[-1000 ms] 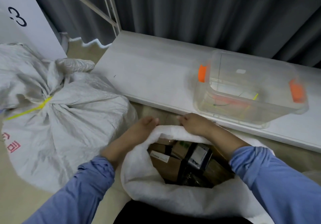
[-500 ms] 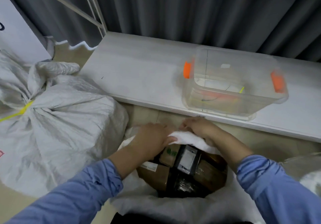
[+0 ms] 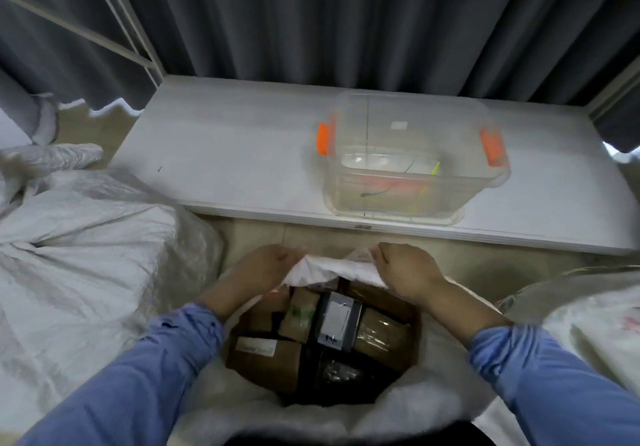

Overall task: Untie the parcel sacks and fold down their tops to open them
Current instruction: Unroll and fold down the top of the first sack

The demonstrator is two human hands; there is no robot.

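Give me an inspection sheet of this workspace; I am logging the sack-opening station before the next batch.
Surface: white shelf board, bare apart from one bin.
Job's things: open sack showing parcels; closed sack to its left.
Clutter: clear bin with orange latches, thin ties inside.
Grippers: left hand and right hand both pinch the open sack's far rim.
Cables: nothing seen.
Surroundings: dark curtain, white frame, another sack at right.

Three sacks (image 3: 86, 244), one clear bin (image 3: 412, 168), two hands (image 3: 266, 265).
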